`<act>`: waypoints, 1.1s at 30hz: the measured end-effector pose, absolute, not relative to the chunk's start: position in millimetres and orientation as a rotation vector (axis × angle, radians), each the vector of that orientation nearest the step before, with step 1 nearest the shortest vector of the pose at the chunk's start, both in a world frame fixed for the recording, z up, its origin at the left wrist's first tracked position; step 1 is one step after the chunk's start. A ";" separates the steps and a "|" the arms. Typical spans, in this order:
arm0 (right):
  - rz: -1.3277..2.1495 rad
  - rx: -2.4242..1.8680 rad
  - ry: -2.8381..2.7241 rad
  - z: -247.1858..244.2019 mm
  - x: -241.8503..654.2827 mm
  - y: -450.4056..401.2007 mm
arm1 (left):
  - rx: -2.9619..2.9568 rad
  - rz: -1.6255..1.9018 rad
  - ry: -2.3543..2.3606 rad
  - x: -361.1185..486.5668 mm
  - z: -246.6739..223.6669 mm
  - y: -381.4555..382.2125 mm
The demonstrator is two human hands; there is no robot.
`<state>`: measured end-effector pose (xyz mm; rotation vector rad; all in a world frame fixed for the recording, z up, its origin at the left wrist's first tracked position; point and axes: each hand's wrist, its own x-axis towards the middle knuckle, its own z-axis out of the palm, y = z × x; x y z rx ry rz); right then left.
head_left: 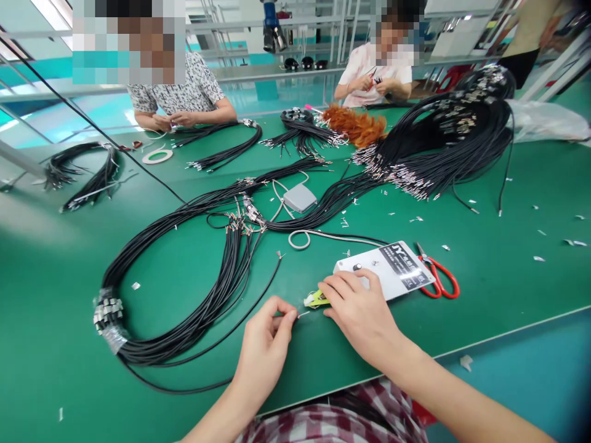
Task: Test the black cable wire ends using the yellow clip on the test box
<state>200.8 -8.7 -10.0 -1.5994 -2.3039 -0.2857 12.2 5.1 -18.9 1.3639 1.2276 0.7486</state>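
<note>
Near the table's front edge, my left hand (pixel 268 335) is closed in a pinch on the end of a black cable (pixel 184 392), and a thin bare tip points right from the fingertips. My right hand (pixel 362 311) lies against the front of a white box-shaped device (pixel 392 271) with a knob and a dark printed label. Its thumb and fingers close round a yellow-green clip (pixel 314 299) at the device's left end, partly hidden by them. The cable tip is close to the clip. A long looped bundle of black cables (pixel 152 246) with stripped ends lies at left.
Red-handled scissors (pixel 446 280) lie right of the device. A grey box (pixel 300 198) with a grey cord sits behind. A big cable heap (pixel 443 135) and orange material (pixel 353 125) lie farther back. Two people work across the green table (pixel 517 264), among white scraps.
</note>
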 end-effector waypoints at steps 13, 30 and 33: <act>-0.279 -1.610 -2.479 -3.3 204.4 9.1 | 1.450 0.757 1.278 23.9 -28.3 19.0; -0.240 -1.622 -1.789 -2.3 243.0 -51.5 | 1.430 0.781 1.279 23.9 -32.6 20.5; -0.232 -1.577 -1.776 -17.9 250.1 -68.8 | 1.425 0.780 1.278 24.1 -32.0 21.9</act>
